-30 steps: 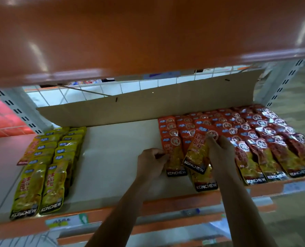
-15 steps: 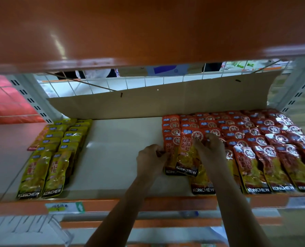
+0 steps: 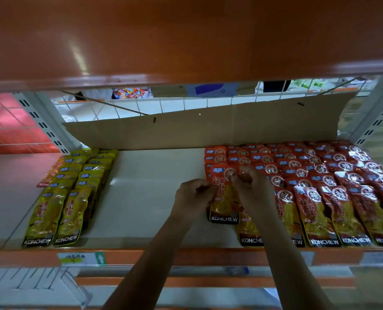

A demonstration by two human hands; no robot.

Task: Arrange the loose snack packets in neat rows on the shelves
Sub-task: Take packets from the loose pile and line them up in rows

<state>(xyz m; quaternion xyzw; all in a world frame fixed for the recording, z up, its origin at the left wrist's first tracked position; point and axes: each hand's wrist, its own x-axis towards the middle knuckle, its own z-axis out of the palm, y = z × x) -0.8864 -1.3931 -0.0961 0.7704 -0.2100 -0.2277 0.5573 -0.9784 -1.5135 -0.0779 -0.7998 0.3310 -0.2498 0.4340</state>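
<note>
Store shelving in orange steel: a pale shelf board (image 3: 154, 198) backed by a cardboard sheet (image 3: 208, 128) and a wire grid (image 3: 174, 106). The left hand (image 3: 192, 195) pinches the left edge of a red Konchew packet (image 3: 224, 204). The right hand (image 3: 253, 189) pinches its top, fingers (image 3: 245, 175) curled narrow on the foil. A second ago this packet sat tilted, nearer the shelf front; now it lies squared in the column under the fingers. Placement appears nearly complete. Red rows (image 3: 320, 175) extend right of the fingers; yellow packets (image 3: 74, 186) lie well left, with bare board between.
</note>
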